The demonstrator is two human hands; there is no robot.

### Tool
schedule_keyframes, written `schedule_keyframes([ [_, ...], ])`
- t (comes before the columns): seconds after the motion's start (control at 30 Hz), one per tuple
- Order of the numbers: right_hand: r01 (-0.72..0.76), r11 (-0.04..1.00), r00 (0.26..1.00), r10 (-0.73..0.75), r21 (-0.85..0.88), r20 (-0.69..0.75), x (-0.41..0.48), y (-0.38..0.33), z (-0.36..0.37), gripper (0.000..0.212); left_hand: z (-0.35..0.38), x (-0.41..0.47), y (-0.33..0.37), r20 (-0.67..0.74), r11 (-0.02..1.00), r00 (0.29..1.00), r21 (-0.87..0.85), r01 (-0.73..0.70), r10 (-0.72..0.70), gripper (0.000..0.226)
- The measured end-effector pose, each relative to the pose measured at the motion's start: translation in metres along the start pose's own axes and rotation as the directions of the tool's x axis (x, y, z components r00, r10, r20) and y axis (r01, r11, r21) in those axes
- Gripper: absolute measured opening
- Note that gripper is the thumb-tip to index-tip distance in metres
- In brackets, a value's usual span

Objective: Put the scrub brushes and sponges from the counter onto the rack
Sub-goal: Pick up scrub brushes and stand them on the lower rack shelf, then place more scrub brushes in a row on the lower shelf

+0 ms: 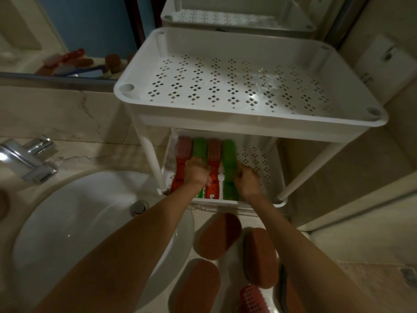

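Scrub brushes lie side by side on the lower shelf (259,159) of the white rack (248,129), handles toward the person, bristle heads toward the wall: a red brush (180,163), a green brush (199,146), a second red brush (214,170) and a second green brush (229,168). The left hand (195,171) rests over the first green brush, its fingers curled down on or around the handle; whether they truly grip it I cannot tell. The right hand (246,180) sits just beside the outer green brush, fingers curled against its right flank, seemingly nudging it into line. The top shelf (225,53) holds nothing.

Still on the table (338,245), nearer the person, lie three brown sponges: one (220,236) just below the rack, one (260,256) to its right, one (198,288) lower left. A pink brush (252,299) lies at the bottom edge. All sit behind both hands, long axes running roughly away from the person; the right hand seems nearer the right sponge, so pulling back comes next.
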State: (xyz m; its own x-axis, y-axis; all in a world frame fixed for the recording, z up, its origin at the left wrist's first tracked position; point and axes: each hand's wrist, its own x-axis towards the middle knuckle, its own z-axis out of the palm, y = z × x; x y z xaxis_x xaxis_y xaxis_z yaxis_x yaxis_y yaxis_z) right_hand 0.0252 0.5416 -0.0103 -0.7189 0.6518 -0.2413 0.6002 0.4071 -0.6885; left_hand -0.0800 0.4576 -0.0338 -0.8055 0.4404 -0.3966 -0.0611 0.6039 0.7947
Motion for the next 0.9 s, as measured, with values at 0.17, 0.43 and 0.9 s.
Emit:
schedule_keyframes([
  [0.17,0.016,0.999,1.000,-0.015,-0.039,0.012,-0.003,-0.001,-0.002,0.034,0.000,-0.003,0.002,-0.025,1.000,0.999,-0.022,0.019,-0.020,0.033],
  [0.43,0.003,0.997,1.000,-0.002,-0.074,0.004,-0.010,-0.003,-0.003,0.030,-0.010,-0.020,0.010,-0.071,0.993,0.993,0.082,-0.087,0.093,0.043],
  [0.9,0.144,0.989,0.984,-0.139,0.033,-0.114,-0.163,-0.008,0.020,0.028,-0.059,-0.149,-0.027,0.012,0.998,0.998,0.002,-0.056,0.056,0.012],
])
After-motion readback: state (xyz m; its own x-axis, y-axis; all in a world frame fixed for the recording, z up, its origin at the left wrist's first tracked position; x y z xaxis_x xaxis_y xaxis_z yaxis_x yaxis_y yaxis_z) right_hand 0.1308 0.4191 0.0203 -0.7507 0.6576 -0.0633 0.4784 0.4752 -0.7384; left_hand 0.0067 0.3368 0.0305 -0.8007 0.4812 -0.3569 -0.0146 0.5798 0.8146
